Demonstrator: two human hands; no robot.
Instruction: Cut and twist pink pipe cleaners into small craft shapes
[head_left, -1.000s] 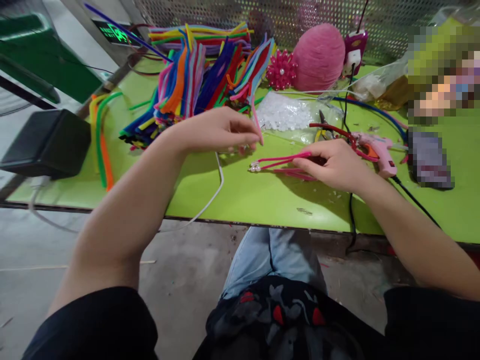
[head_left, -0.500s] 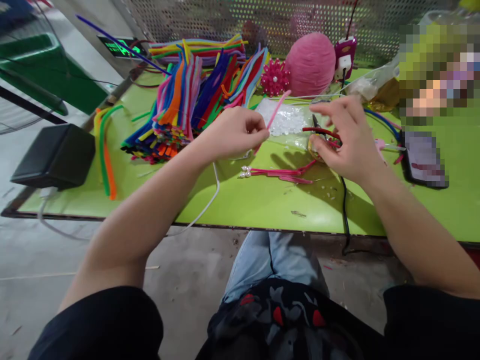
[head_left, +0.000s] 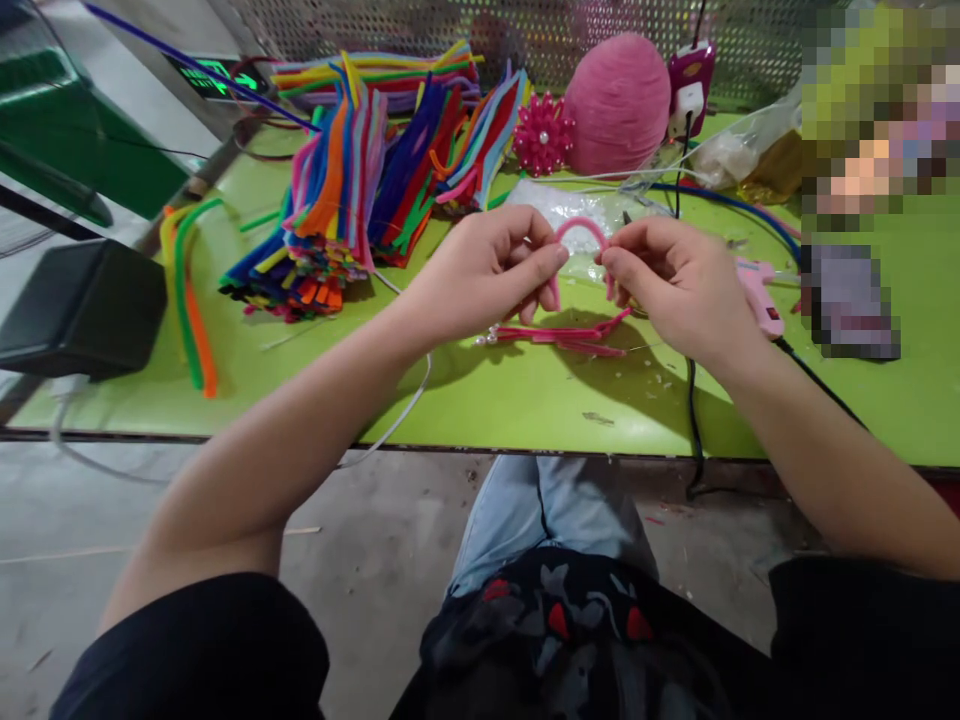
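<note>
Closed in from the right since half a second ago, my right hand (head_left: pixel 686 285) now shares hold of the pink pipe cleaner (head_left: pixel 580 224), which poked up from my left hand (head_left: pixel 491 265) alone and now bends into an arch. Thumb and forefinger pinch tight on either side of the bend, with no gap showing at the grip; the other fingers curl loosely beneath. Neither hand is nearer, as each has one leg of the arch. Its span runs left to right between my fingertips, the crown faces away from me and the two short ends hang down behind my thumbs.

Just on my side of the arch, a bunch of pink stems (head_left: pixel 561 336) lies flat on the green table (head_left: pixel 465 405), its length running the same way as the span. Its pearl beads (head_left: pixel 487 337) point left, below my left hand, and its loose ends reach toward my right. Beyond the arch sits a bag of white beads (head_left: pixel 541 200), a pink flower (head_left: pixel 544 136) and a round pink ball (head_left: pixel 621 104). Coloured bundles (head_left: pixel 337 200) spread to the left; a pink glue gun (head_left: pixel 761 298) lies by my right wrist, partly hidden.
</note>
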